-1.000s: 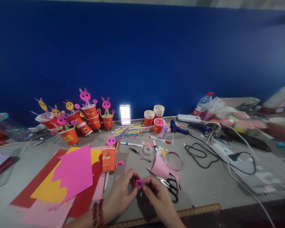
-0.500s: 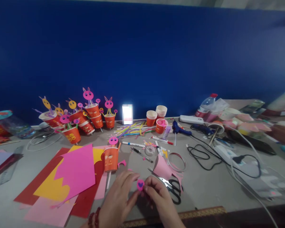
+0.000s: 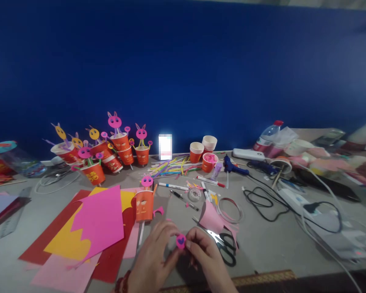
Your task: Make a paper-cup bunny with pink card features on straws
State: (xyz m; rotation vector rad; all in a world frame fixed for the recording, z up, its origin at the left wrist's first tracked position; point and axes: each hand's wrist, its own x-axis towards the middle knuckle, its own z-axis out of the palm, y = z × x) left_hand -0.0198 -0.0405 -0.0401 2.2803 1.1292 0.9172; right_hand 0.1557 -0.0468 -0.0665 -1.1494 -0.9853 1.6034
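Note:
A small pink paper disc with a purple heart [image 3: 181, 241] is held between my two hands near the front of the table. My right hand [image 3: 205, 256] pinches it at its right edge. On the other side, the thumb and forefinger of my left hand [image 3: 154, 256] close on its left edge. Beyond my left hand stands a red paper cup [image 3: 144, 206] with a pink rabbit-like figure [image 3: 147, 180] rising from it. Black-handled scissors [image 3: 225, 246] lie open beside my right hand, partly under a pink paper scrap [image 3: 212, 217].
Coloured paper sheets [image 3: 102, 217] overlap at left. Several decorated cups [image 3: 119, 142] stand behind them. Pipe cleaners [image 3: 173, 166], markers [image 3: 212, 181], a tape roll [image 3: 195, 194] and a blue glue gun [image 3: 233, 166] lie farther back. A power strip [image 3: 295, 201] and cables spread at right.
My left fingers have closed in on the disc's left edge, where they were farther apart before. The disc is slightly lower in my fingers. The whole view has shifted a little.

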